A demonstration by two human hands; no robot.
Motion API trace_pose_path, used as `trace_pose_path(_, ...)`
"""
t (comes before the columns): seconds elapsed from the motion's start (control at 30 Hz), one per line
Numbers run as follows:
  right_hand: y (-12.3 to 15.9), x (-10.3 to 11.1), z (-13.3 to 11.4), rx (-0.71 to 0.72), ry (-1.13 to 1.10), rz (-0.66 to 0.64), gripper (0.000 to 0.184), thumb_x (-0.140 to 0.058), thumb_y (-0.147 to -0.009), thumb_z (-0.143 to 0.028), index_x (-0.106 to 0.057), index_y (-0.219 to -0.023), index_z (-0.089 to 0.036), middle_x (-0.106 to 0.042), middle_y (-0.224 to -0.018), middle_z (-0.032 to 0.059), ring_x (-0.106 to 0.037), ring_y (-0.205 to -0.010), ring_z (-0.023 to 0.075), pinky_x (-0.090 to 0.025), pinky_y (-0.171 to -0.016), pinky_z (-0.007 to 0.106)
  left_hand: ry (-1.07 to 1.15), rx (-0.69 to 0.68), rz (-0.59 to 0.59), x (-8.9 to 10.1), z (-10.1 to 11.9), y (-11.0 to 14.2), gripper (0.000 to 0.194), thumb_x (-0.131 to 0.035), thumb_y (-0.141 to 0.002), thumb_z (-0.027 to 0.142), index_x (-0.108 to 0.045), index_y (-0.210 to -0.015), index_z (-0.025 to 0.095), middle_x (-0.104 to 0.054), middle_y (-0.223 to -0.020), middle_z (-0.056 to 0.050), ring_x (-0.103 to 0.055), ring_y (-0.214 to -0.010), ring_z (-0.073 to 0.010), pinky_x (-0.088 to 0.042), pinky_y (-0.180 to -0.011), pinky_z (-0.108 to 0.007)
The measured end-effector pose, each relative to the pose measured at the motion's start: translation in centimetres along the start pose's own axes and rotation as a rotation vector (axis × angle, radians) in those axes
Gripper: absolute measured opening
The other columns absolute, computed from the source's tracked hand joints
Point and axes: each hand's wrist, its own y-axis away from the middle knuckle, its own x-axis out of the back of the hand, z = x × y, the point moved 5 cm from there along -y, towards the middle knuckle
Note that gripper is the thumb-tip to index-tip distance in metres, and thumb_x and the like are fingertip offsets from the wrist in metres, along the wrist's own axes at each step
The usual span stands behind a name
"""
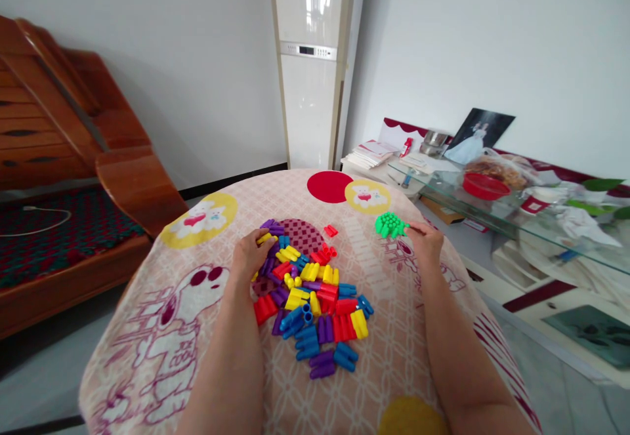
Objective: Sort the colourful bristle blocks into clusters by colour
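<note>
Left hand (249, 250), half-curled, touches yellow block (264, 239); right hand (427, 241) pinches green piece (406, 228).

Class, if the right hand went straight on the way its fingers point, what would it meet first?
Most likely the green pieces, just ahead of the right hand; whether it touches one is hard to tell.

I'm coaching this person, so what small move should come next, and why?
Perhaps move the right hand from the green pieces toward the mixed pile: the greens already sit grouped apart, and I see none in that pile.
</note>
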Motion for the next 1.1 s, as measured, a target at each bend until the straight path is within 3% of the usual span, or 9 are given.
trace_pose_path(0.33,0.7,-1.0,1.0,0.042,0.164,-0.165,0.031,-0.061,-0.064,-0.036,-0.077,-0.083,-0.017,-0.077,-0.080,0.0091,-0.070,-0.070,0.0244,-0.055,-0.071,0.037,0.000,0.011,-0.004,-0.1,-0.2,0.0,0.043,-0.058,-0.086,0.036,-0.068,-0.122,0.016,-0.073,-0.117,-0.010,-0.067,-0.106,-0.0261,-0.051,-0.094,-0.034)
trace_pose_path(0.6,0.9,-1.8,0.8,0.090,0.324,-0.143,0.031,-0.066,-0.066,-0.040,-0.068,-0.086,-0.017,-0.073,-0.073,0.0092,-0.068,-0.068,0.0234,-0.053,-0.068,0.035,0.003,0.025,0.010,-0.1,-0.2,-0.1,0.042,-0.059,-0.084,0.035,-0.069,-0.121,0.019,-0.073,-0.116,-0.008,-0.068,-0.104,-0.0252,-0.052,-0.092,-0.032)
trace_pose_path(0.93,1.0,-2.9,0.8,0.190,0.494,-0.155,0.033,-0.065,-0.070,-0.039,-0.064,-0.094,-0.016,-0.072,-0.079,0.0105,-0.064,-0.071,0.0235,-0.048,-0.069,0.035,0.013,0.018,0.004,-0.1,-0.2,0.0,0.041,-0.059,-0.084,0.035,-0.069,-0.121,0.018,-0.073,-0.117,-0.008,-0.067,-0.107,-0.0245,-0.051,-0.095,-0.032)
trace_pose_path(1.1,2.0,-2.6,-2.0,0.259,0.441,-0.078,0.034,-0.057,-0.077,-0.048,-0.067,-0.087,-0.017,-0.072,-0.077,0.0116,-0.064,-0.071,0.0249,-0.048,-0.072,0.037,0.020,0.020,0.000,0.0,0.0,0.1,0.041,-0.060,-0.084,0.033,-0.068,-0.122,0.017,-0.072,-0.118,-0.008,-0.067,-0.107,-0.0233,-0.050,-0.095,-0.031)
